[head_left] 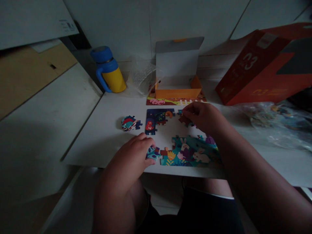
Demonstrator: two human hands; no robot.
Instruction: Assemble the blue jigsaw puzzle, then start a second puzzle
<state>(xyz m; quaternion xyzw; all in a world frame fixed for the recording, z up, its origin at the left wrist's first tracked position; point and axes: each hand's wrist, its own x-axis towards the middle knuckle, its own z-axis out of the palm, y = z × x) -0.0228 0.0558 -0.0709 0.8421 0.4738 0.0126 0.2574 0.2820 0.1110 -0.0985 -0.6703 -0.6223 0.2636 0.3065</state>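
Head view, dim light. Right hand [204, 117]: fingertips pinched narrow on a reddish-brown puzzle piece [184, 120], held low over the white tabletop [107, 139], just right of the dark blue assembled section [157, 119] and above the rabbit section [192, 152]. Left hand [135, 154]: fingers curled, tips down at the teal corner piece [153, 152] on the left end of the rabbit section; cannot tell whether they pinch it or only press on it.

Small heap of loose pieces [130, 123] lies left of the dark blue section, apart from it. Assembled strip [175, 101] lies at the far edge of the work, touching the front of an open orange box [177, 88]. Clear plastic bag [142, 76] sits left of the box; blue and yellow bottle [109, 70] stands upright beyond that. Large red box [263, 65] leans at the far right, with a clear bag of pieces [275, 120] in front of it.
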